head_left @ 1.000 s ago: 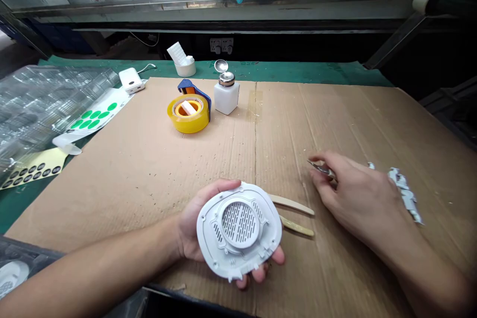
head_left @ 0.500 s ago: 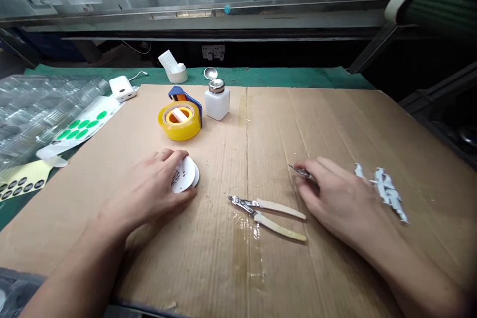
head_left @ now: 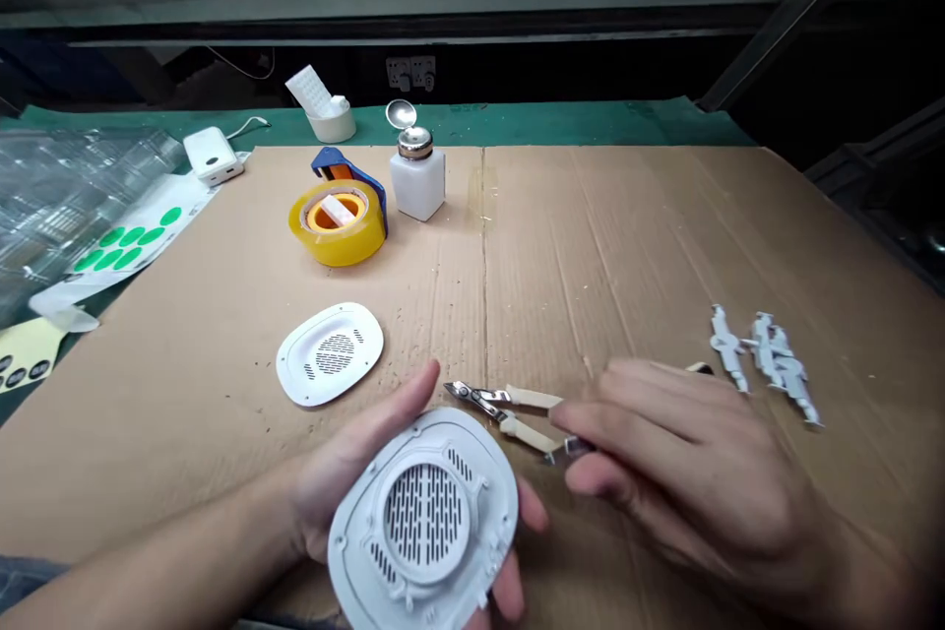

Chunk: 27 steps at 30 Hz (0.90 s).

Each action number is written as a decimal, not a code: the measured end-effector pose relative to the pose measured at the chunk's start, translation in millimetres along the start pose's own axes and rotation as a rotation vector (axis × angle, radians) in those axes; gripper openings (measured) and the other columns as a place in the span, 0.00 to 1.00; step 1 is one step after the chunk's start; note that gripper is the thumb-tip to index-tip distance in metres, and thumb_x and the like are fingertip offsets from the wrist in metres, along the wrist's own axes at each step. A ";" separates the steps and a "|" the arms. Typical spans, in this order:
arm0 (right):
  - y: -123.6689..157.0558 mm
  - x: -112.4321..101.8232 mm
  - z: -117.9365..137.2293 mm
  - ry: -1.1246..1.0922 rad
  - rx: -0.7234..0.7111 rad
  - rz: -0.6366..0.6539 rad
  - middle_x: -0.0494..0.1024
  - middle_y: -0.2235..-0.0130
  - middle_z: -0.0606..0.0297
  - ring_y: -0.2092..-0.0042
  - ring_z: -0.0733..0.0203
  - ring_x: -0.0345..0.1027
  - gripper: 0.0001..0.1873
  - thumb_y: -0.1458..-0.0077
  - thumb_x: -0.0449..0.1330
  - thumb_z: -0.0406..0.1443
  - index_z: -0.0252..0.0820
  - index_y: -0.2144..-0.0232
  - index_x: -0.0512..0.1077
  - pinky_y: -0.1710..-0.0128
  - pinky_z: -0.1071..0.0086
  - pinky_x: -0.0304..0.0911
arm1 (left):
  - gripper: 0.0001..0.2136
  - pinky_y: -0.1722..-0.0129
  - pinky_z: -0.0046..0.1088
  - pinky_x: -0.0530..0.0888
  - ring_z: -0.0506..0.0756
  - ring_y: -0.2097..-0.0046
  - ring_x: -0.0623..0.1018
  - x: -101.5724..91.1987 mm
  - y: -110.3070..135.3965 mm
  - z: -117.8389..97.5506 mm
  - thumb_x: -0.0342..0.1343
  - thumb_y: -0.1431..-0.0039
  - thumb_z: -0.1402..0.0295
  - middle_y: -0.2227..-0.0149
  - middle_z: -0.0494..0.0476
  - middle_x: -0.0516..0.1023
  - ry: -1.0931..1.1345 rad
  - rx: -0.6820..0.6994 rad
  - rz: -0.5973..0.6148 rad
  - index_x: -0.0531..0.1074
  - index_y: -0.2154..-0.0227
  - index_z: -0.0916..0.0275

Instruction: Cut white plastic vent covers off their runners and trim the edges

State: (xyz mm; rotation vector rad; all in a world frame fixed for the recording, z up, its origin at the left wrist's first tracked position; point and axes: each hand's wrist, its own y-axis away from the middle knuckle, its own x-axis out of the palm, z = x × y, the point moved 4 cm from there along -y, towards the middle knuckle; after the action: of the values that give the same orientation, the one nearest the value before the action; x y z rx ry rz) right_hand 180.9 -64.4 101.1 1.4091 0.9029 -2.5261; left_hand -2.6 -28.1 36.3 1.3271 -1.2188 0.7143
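My left hand (head_left: 346,482) holds a white plastic oval cover (head_left: 424,522) with a raised round slotted grille, its fingers behind it and its thumb at the upper edge. My right hand (head_left: 701,472) pinches a small metal-tipped tool (head_left: 568,448), whose tip points left near the cover. Just beyond that tip lie side cutters (head_left: 502,409) with cream handles, partly hidden by my right hand. A second white vented cover (head_left: 330,354) rests flat on the cardboard sheet (head_left: 591,256), left of the cutters. Several white plastic sprue scraps (head_left: 768,359) lie to the right.
Behind stand a yellow tape roll (head_left: 338,226), a blue tape dispenser (head_left: 332,162), and a white dispensing bottle (head_left: 417,182) with its metal lid open. Green dot sticker sheets (head_left: 122,246) and transparent plastic trays (head_left: 66,187) lie at the left, on a green mat (head_left: 553,123).
A white cover now lies flat on the cardboard where my left hand pressed it, and that hand holds another cover. My right hand has moved left and toward me, over the cutters.
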 end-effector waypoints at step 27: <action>1.6 15.4 -0.1 0.002 0.001 0.182 0.67 0.74 0.68 0.73 0.62 0.55 0.20 0.31 0.52 0.42 0.38 0.71 0.73 0.73 0.64 0.44 | 0.45 0.65 0.35 0.76 0.58 0.73 0.79 -6.0 -7.6 5.1 0.27 0.43 0.36 0.73 0.63 0.79 -0.115 -0.110 -0.034 0.75 0.59 0.74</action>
State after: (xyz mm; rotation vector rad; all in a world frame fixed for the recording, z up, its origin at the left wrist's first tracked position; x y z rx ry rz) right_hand 172.9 -62.8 87.9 1.4246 0.7367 -2.3920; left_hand 1.6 -32.9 27.4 1.3087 -1.3048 0.5450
